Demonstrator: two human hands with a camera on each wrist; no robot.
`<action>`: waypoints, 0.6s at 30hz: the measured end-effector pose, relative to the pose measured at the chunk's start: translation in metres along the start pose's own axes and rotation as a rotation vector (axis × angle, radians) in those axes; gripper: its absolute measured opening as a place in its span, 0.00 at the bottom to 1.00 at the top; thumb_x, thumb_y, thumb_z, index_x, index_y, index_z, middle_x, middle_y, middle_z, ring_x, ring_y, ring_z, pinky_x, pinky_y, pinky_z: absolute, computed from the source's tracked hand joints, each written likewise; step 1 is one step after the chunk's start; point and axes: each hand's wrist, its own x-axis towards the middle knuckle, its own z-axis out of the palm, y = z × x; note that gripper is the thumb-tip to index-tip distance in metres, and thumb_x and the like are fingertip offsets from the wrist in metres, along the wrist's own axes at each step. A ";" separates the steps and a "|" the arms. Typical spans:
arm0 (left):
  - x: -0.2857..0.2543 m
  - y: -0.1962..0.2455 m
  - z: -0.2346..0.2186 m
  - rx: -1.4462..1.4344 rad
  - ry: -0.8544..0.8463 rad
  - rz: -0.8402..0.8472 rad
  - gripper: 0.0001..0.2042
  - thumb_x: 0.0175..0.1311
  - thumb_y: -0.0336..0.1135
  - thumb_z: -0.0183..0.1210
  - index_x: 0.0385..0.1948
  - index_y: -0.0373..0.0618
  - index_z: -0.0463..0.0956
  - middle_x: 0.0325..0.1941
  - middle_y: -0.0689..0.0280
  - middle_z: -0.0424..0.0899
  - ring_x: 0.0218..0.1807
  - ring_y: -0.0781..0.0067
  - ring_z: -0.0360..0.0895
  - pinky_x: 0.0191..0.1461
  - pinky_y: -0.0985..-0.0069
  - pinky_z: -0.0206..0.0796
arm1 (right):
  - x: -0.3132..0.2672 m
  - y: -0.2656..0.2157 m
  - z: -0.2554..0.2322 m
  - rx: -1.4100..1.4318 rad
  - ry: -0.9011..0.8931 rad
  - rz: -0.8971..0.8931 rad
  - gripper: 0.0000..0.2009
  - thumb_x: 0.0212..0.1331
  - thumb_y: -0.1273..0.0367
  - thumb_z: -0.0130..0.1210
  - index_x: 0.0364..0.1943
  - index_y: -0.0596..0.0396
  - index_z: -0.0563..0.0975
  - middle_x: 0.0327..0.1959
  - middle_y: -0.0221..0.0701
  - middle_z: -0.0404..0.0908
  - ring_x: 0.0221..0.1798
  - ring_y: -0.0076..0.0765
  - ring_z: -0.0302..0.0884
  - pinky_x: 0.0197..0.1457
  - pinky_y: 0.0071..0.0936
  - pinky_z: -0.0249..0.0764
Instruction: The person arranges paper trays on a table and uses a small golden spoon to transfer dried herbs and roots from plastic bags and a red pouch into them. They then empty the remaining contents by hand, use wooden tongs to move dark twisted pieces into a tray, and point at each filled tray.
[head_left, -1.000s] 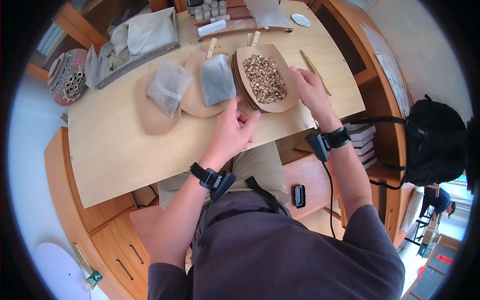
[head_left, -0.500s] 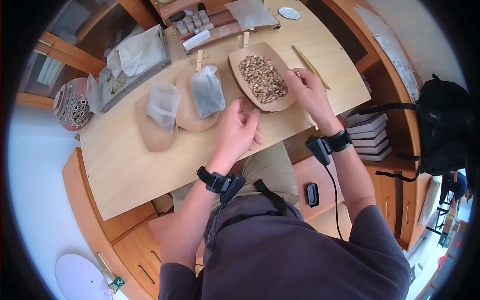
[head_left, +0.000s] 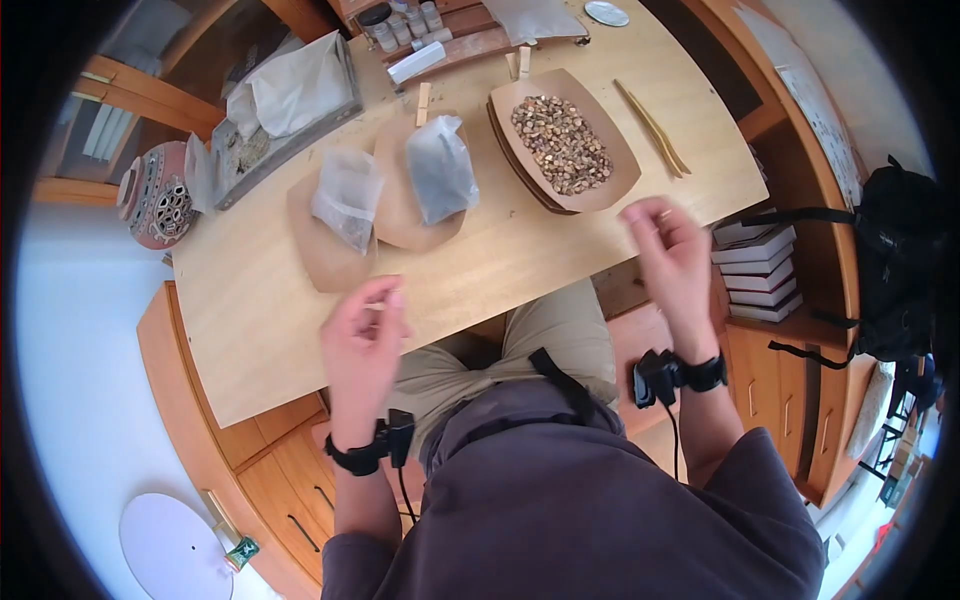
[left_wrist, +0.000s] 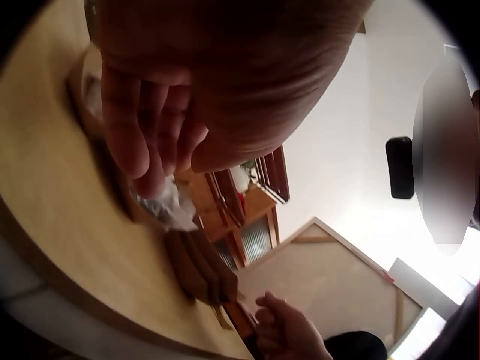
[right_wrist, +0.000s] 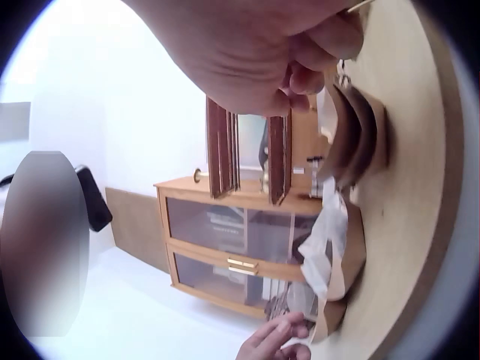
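My left hand [head_left: 365, 335], fingers loosely bent, hovers around the table's near edge, below the left paper tray [head_left: 310, 240] with a translucent plastic bag [head_left: 347, 195] on it. My right hand [head_left: 672, 262] is also loosely curled, off the near right corner of a stack of brown paper trays [head_left: 622, 165]. The top tray carries many small mottled brown and tan pieces [head_left: 560, 140], like gravel. Nothing shows in either hand. Between the stack and the left tray lies another tray [head_left: 395, 165] with a grey-filled bag [head_left: 442, 170].
Wooden tweezers [head_left: 655, 135] lie right of the stack. Wooden clothespins [head_left: 423, 103] sit at the trays' far ends. Behind stand a wooden rack [head_left: 460, 60] with small jars, a grey box [head_left: 290, 140] holding white sheets, and a patterned pot [head_left: 165, 200] at left.
Both hands have drawn back from the tray stack: the left toward the lower left, the right down and slightly right. The stack stays on the table while the head view shifts.
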 end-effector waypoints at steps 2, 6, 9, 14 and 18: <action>0.000 -0.015 -0.027 0.086 0.142 -0.013 0.12 0.76 0.31 0.63 0.56 0.41 0.82 0.39 0.70 0.84 0.29 0.87 0.79 0.32 0.86 0.69 | -0.018 -0.016 0.023 -0.065 -0.275 0.154 0.09 0.73 0.68 0.62 0.39 0.62 0.83 0.26 0.21 0.79 0.29 0.13 0.68 0.32 0.20 0.68; 0.007 -0.035 -0.053 0.275 0.311 0.026 0.11 0.72 0.30 0.65 0.53 0.39 0.84 0.34 0.69 0.83 0.26 0.85 0.76 0.30 0.82 0.69 | -0.021 -0.016 0.072 -0.118 -0.520 0.161 0.15 0.70 0.63 0.64 0.34 0.64 0.81 0.21 0.33 0.74 0.26 0.22 0.67 0.31 0.29 0.69; 0.013 -0.047 -0.052 0.222 0.315 0.046 0.11 0.71 0.31 0.66 0.51 0.39 0.85 0.35 0.66 0.84 0.25 0.80 0.76 0.31 0.79 0.70 | -0.003 -0.018 0.117 -0.257 -0.519 0.086 0.22 0.71 0.57 0.62 0.30 0.67 0.78 0.20 0.43 0.75 0.25 0.38 0.73 0.33 0.40 0.71; 0.024 -0.052 -0.046 0.245 0.248 0.063 0.12 0.71 0.35 0.66 0.49 0.37 0.86 0.41 0.59 0.88 0.26 0.72 0.81 0.34 0.74 0.74 | 0.013 -0.014 0.150 -0.317 -0.479 0.074 0.25 0.72 0.55 0.58 0.31 0.71 0.79 0.24 0.53 0.79 0.28 0.53 0.80 0.35 0.46 0.73; 0.025 -0.060 -0.052 0.230 0.199 0.054 0.14 0.74 0.35 0.66 0.53 0.36 0.85 0.45 0.63 0.87 0.28 0.81 0.79 0.32 0.80 0.71 | 0.015 -0.005 0.151 -0.305 -0.379 0.052 0.23 0.72 0.58 0.57 0.31 0.71 0.78 0.24 0.55 0.78 0.27 0.55 0.78 0.35 0.46 0.72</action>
